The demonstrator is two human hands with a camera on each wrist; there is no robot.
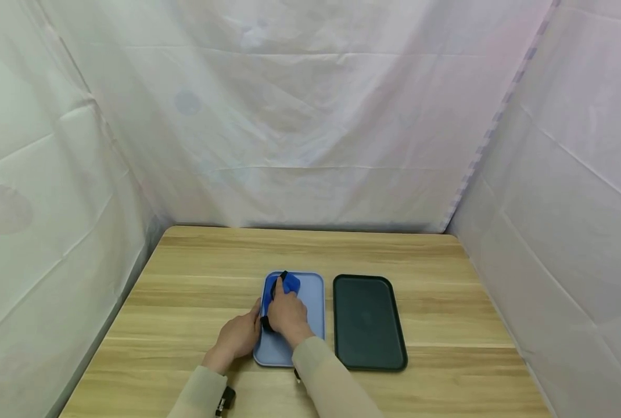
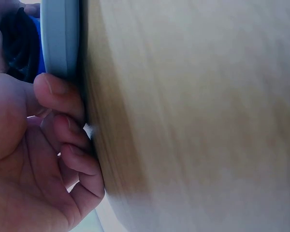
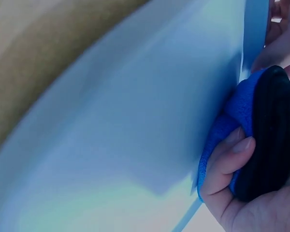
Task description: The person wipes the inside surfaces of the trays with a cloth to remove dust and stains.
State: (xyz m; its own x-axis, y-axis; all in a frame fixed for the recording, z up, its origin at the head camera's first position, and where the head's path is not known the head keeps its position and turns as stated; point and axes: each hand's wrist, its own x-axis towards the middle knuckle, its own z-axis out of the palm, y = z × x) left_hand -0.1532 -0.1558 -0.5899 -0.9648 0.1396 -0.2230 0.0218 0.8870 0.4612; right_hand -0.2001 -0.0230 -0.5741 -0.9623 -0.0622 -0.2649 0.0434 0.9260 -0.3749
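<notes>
A light blue tray [image 1: 312,313] lies on the table, its long side pointing away from me. My left hand [image 1: 239,335] holds the tray at its left edge; in the left wrist view its curled fingers [image 2: 58,94] sit against the rim. Bent over the tray, my right hand [image 1: 287,313] grips a blue and black cloth pad [image 1: 291,283] on its left part. In the right wrist view, fingers curl onto the pad's fuzzy blue side [image 3: 244,104], beside its black part [image 3: 270,140]. The palm side of my right hand is hidden in the head view.
Just right of the light blue tray lies a dark green tray [image 1: 368,322], apart from it. Both stand on a wood-grain table [image 1: 185,278]. White sheets [image 1: 310,116] hang behind the table and at both sides.
</notes>
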